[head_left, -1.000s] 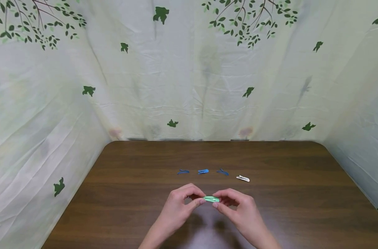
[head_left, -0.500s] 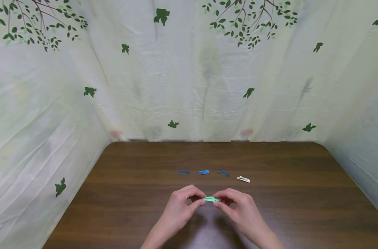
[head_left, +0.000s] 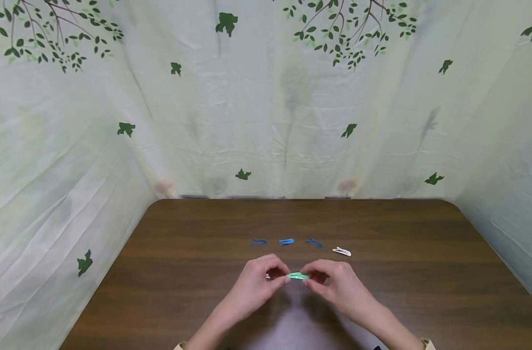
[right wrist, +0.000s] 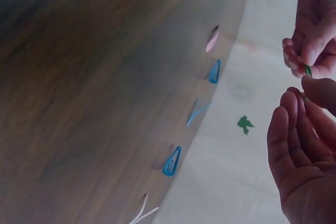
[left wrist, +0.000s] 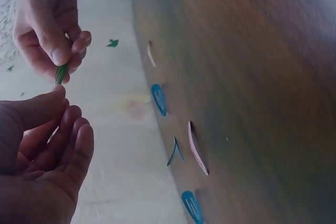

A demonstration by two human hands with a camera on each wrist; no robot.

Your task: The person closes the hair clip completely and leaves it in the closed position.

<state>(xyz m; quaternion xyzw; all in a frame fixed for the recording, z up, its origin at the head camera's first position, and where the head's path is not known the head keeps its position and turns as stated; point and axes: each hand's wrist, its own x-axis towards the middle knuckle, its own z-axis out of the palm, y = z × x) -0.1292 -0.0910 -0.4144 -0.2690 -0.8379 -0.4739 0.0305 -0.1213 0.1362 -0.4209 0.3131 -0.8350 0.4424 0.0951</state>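
A green snap hair clip (head_left: 298,275) is held level between both hands, above the table, in the head view. My left hand (head_left: 260,279) pinches its left end between thumb and index finger. At the other end, my right hand (head_left: 336,282) pinches it the same way. In the left wrist view the green clip (left wrist: 61,74) shows between the two hands' fingertips; in the right wrist view only a sliver of the green clip (right wrist: 308,70) shows. Behind the left hand lies a pink hair clip (left wrist: 197,149), mostly hidden in the head view.
Beyond the hands, a row of hair clips lies on the brown wooden table (head_left: 196,272): a left blue clip (head_left: 259,241), a middle blue clip (head_left: 286,241), a right blue clip (head_left: 313,242) and a white clip (head_left: 342,251). A leaf-patterned curtain (head_left: 270,107) hangs round the table.
Both hands have moved slightly up and away from the body with the green clip, and sleeve cuffs now show. The clip looks narrower than a second ago. The clips on the table stay put.
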